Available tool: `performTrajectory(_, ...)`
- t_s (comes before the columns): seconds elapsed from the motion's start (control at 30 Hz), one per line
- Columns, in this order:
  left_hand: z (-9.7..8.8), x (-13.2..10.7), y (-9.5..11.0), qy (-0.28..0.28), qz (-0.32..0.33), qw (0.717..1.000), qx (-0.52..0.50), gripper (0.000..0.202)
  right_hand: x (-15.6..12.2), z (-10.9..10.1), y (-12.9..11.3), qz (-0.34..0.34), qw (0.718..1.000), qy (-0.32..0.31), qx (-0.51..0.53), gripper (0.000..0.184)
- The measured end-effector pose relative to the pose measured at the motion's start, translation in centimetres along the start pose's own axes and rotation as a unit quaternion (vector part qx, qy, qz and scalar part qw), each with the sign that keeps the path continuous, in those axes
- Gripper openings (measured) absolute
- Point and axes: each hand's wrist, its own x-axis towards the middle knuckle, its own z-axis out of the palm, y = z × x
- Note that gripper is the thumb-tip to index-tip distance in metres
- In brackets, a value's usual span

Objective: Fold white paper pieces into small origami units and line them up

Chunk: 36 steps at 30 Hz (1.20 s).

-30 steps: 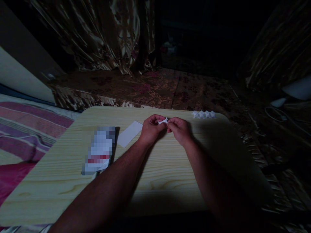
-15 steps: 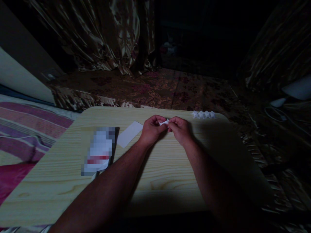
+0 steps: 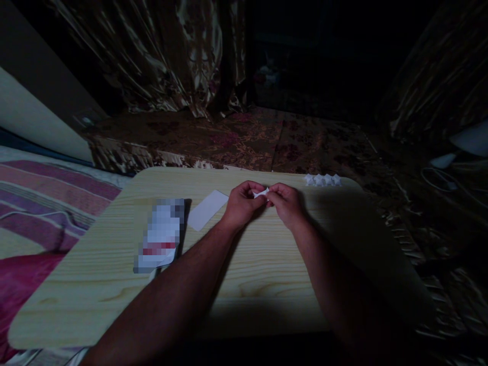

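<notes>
Over the far middle of a light wooden table (image 3: 247,274), my left hand (image 3: 243,204) and my right hand (image 3: 286,203) meet, fingertips pinched together. Between them they grip a small folded white paper piece (image 3: 261,192), of which only a sliver shows. A white paper slip (image 3: 208,210) lies flat just left of my left hand. Several small white paper stars (image 3: 322,179) stand in a row at the table's far right edge, apart from my right hand.
A blurred white and red packet (image 3: 160,237) lies on the table's left part. A striped pink mattress (image 3: 46,203) lies to the left. Patterned carpet (image 3: 267,137) and shiny curtains (image 3: 160,56) are beyond. Cables (image 3: 442,178) lie at the far right.
The view has shifted slightly, so everything sits a little further right. My fingers have worked the paper piece a little; both hands stay pinched on it in the same place.
</notes>
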Motion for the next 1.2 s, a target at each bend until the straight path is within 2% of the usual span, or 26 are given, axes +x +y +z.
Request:
performTrajectory(0.33,0.3,-0.2,0.7,-0.002,-0.003,1.000,0.007,0.029,0.0,0.1,-0.1,-0.001,1.000,0.006,-0.008,0.009)
performTrajectory(0.97,0.2,-0.2,0.4,-0.020,0.006,1.000,0.015,0.026,-0.1,-0.1,-0.2,-0.024,1.000,-0.002,0.002,0.008)
performTrajectory(1.2,-0.3,0.2,-0.3,0.002,-0.004,0.999,-0.034,0.027,0.1,-0.2,0.1,0.023,0.999,-0.028,0.023,0.014)
